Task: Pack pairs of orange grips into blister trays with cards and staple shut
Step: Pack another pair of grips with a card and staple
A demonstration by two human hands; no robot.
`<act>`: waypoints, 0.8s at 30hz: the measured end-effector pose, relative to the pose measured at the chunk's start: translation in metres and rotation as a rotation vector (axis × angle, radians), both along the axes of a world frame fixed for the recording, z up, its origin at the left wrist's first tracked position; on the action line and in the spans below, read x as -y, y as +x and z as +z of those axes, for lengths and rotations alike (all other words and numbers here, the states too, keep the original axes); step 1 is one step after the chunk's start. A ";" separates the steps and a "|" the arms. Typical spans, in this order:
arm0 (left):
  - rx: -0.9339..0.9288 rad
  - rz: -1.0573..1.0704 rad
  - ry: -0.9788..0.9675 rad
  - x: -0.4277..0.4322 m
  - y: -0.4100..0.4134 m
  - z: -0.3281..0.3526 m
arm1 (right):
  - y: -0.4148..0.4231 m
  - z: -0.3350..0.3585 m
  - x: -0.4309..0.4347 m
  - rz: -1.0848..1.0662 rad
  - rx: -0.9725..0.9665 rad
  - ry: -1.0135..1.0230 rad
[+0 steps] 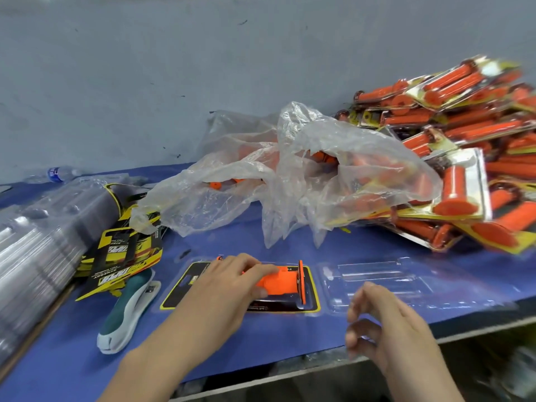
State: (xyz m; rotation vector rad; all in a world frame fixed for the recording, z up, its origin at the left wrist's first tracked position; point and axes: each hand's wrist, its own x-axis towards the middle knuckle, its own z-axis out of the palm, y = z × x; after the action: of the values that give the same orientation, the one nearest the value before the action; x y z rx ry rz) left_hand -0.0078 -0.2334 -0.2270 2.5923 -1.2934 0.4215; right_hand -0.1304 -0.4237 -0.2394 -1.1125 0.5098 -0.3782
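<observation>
Near the front edge of the blue-covered worktop (261,343) lies an open clear plastic blister tray (391,277). Its left half carries a black card with a yellow border (179,294), and its right half is bare. The left hand (229,288) curls its fingers and thumb round an orange ribbed rubber grip (280,281) lying on the carded half, flange to the right. A scrap of orange shows past the knuckles, but I cannot tell whether a second grip sits beneath the hand. The right hand (383,323) hovers over the front edge just beside the bare half, fingers loosely curled, holding nothing.

The likeliest fault from here is a badly seated grip. If it rides on a ridge and not in its pocket, the bare half may not fold flat, and staples would then bite crooked or miss the card. The card could also slide under the pressing hand and end up skewed. The tray's near rim sits close to the front edge, so a nudge could tip it off.

A teal and white stapler (127,311) lies toward the front left. Behind it are loose yellow-and-black cards (121,256), with a stack of clear empty trays (37,248) along the left edge. A crumpled clear plastic bag (319,158) of loose grips sprawls mid-worktop, its folds hanging close behind the tray. Finished packs (464,134) are heaped at the back right corner, and a water bottle (58,173) lies at the back left.
</observation>
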 end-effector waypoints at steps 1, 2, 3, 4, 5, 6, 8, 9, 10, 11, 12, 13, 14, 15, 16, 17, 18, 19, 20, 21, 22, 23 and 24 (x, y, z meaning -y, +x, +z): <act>-0.008 -0.002 0.001 0.001 0.000 -0.002 | 0.000 -0.003 -0.001 -0.008 -0.028 0.054; -0.020 -0.005 0.003 0.003 0.000 -0.004 | 0.001 -0.007 -0.003 -0.024 -0.051 0.091; -0.025 -0.012 0.008 0.004 0.000 -0.006 | 0.002 -0.010 -0.004 -0.053 -0.067 0.120; -0.033 -0.017 0.014 0.006 0.001 -0.008 | 0.003 -0.013 -0.006 -0.091 -0.075 0.142; -0.049 -0.016 0.018 0.007 0.002 -0.010 | 0.003 -0.015 -0.008 -0.131 -0.075 0.155; -0.072 -0.015 0.010 0.008 0.003 -0.012 | 0.003 -0.017 -0.011 -0.169 -0.073 0.161; -0.111 -0.024 -0.032 0.006 0.006 -0.016 | 0.001 -0.020 -0.016 -0.231 -0.062 0.171; -0.114 -0.034 -0.042 0.004 0.007 -0.017 | 0.001 -0.022 -0.019 -0.254 -0.061 0.181; -0.114 -0.036 -0.038 0.001 0.007 -0.016 | 0.000 -0.024 -0.021 -0.268 -0.061 0.196; -0.118 -0.036 -0.038 -0.003 0.007 -0.014 | -0.001 -0.025 -0.024 -0.275 -0.063 0.211; -0.131 -0.031 -0.058 -0.008 0.007 -0.012 | -0.001 -0.027 -0.027 -0.278 -0.070 0.224; -0.147 -0.018 -0.090 -0.015 0.008 -0.010 | -0.001 -0.029 -0.029 -0.279 -0.078 0.232; -0.156 0.004 -0.122 -0.022 0.010 -0.007 | -0.001 -0.030 -0.030 -0.281 -0.085 0.242; -0.153 0.039 -0.148 -0.031 0.013 -0.004 | 0.000 -0.031 -0.031 -0.286 -0.079 0.262; -0.145 0.083 -0.170 -0.040 0.016 -0.002 | 0.001 -0.030 -0.030 -0.294 -0.063 0.283; -0.145 0.131 -0.196 -0.049 0.019 -0.002 | 0.002 -0.030 -0.028 -0.307 -0.043 0.293; -0.156 0.185 -0.226 -0.058 0.022 -0.002 | 0.004 -0.030 -0.026 -0.318 -0.030 0.283; -0.169 0.247 -0.254 -0.067 0.025 -0.003 | 0.005 -0.031 -0.023 -0.316 -0.027 0.244; -0.185 0.309 -0.276 -0.074 0.028 -0.005 | 0.007 -0.031 -0.021 -0.305 -0.035 0.178; -0.208 0.367 -0.294 -0.080 0.030 -0.008 | 0.008 -0.032 -0.020 -0.293 -0.053 0.096; -0.240 0.410 -0.316 -0.084 0.031 -0.011 | 0.010 -0.032 -0.020 -0.284 -0.068 0.020; -0.280 0.436 -0.341 -0.087 0.031 -0.014 | 0.010 -0.032 -0.021 -0.284 -0.075 -0.034; -0.327 0.452 -0.367 -0.089 0.031 -0.016 | 0.010 -0.033 -0.022 -0.289 -0.075 -0.074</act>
State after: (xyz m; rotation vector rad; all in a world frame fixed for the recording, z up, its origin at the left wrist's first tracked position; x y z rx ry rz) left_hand 0.0231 -0.1440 -0.2432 2.4786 -0.4696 0.2573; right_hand -0.1203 -0.4017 -0.2720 -1.1301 0.7311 -0.6121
